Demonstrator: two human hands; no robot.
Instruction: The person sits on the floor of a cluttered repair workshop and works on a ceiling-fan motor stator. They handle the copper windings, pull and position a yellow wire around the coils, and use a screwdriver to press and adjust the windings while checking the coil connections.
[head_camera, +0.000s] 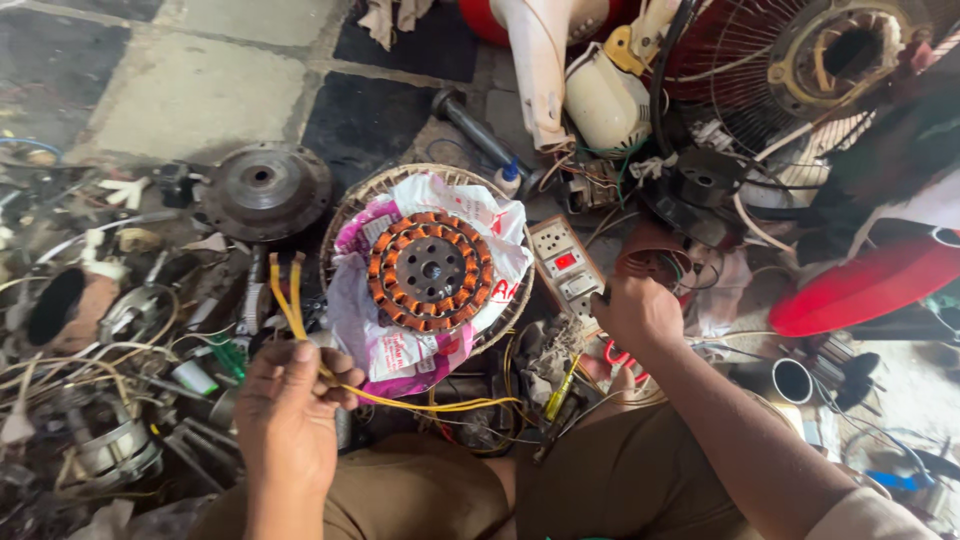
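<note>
The left hand (290, 415) had its fingers pinched shut around a pair of thin yellow insulated wires (287, 300), their two bare ends standing up just beside the round copper-wound stator with its dark steel hub (429, 270). That stator lay flat on a crumpled white and pink plastic bag (400, 345) inside a shallow woven basket (350, 205), in the middle of the floor ahead of the knees. The right hand (637, 312) was curled over near a white switch-and-socket board with a red rocker (563, 265); whether its fingers gripped anything, I couldn't tell. By my reading the step was testing the winding leads, and the next move would call for keeping the two stripped tips apart and steady. Textures all round: glossy orange coils, dull pitted metal on the round cast motor cover (266, 190) to the left, slick red plastic on the fan blade (865, 285) at right, a wire fan guard (760, 70) above, tangled scrap everywhere
</note>
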